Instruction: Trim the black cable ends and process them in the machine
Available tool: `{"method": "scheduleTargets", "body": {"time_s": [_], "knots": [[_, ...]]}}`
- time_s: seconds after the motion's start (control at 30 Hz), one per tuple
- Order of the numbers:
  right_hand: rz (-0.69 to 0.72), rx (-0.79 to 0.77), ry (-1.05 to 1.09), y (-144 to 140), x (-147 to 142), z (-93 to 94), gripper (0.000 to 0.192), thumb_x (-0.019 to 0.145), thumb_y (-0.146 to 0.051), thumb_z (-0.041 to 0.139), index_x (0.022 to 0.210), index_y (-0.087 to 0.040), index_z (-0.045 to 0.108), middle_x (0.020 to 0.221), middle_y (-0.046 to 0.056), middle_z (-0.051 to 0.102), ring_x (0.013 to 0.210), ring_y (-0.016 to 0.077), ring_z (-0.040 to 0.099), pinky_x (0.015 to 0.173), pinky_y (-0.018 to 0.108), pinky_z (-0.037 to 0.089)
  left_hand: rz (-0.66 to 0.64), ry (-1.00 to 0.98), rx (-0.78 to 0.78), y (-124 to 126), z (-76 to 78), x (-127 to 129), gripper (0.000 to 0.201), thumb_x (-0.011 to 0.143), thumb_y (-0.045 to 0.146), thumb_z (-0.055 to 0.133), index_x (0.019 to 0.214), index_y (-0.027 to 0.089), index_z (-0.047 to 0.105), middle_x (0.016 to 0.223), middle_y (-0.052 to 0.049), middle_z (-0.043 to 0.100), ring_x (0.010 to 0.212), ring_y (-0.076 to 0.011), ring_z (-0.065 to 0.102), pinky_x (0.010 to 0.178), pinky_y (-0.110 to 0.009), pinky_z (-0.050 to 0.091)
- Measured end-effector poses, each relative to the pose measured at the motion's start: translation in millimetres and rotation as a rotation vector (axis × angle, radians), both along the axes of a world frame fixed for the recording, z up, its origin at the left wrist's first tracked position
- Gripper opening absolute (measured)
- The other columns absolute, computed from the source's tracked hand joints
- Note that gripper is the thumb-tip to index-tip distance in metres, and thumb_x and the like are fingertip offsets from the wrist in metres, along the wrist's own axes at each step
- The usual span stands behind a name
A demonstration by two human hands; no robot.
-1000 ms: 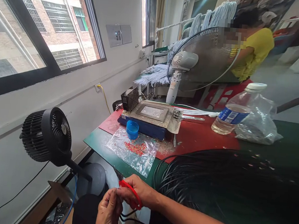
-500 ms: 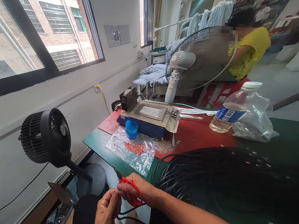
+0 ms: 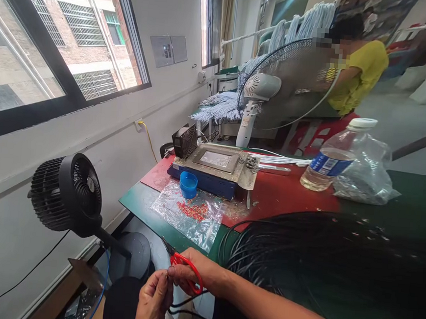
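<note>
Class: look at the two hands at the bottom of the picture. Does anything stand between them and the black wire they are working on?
Nothing visible does. The left hand pinches the black wire end directly, and the right hand, holding red-handled scissors, meets it there.

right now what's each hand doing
Left hand: fingers pinched on a black wire end.
Right hand: closed on red snips.

Black floor fan point(image 3: 68, 195), water bottle point(image 3: 333, 156), blue cap point(image 3: 188, 184), white fan point(image 3: 285, 81)

Red snips point(image 3: 186, 270) look glossy plastic-handled; black wires point(image 3: 301, 250) smooth, perhaps rubbery — clear bag point(image 3: 190, 214) crinkled film.
</note>
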State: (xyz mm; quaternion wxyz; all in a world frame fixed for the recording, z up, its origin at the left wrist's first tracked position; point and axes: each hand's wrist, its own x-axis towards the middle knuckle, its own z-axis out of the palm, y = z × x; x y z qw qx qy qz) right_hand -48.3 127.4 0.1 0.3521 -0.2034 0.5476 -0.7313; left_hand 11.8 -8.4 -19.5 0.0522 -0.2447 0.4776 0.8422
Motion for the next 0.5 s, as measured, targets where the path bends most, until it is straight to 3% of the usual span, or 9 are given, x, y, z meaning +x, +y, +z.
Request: {"method": "scheduleTargets", "body": {"time_s": [0.3,0.5], "knots": [[-0.069,0.121,0.126,-0.7,1.4,-4.1,0.043,0.060,-0.051,0.068,0.055,-0.013,0.049,0.038,-0.007,0.040,0.035,0.0032,0.035,0.036,0.016,0.024,0.017,-0.025,0.002,-3.6,-5.1,0.1,0.017,0.055,0.032,0.070,0.065,0.018,0.065,0.052,0.004,0.060,0.051,-0.0024,0.051,0.052,-0.011,0.042],[-0.215,0.164,0.218,-2.1,0.3,-7.3,0.047,0.073,-0.058,0.053,0.056,-0.014,0.048,0.041,-0.006,0.040,0.037,0.0042,0.036,0.039,0.017,0.026,0.053,-0.061,0.087,-1.6,-4.2,-1.3,0.022,0.049,0.027,0.074,0.068,0.016,0.066,0.054,0.003,0.063,0.050,-0.0022,0.052,0.050,-0.011,0.042]]}}
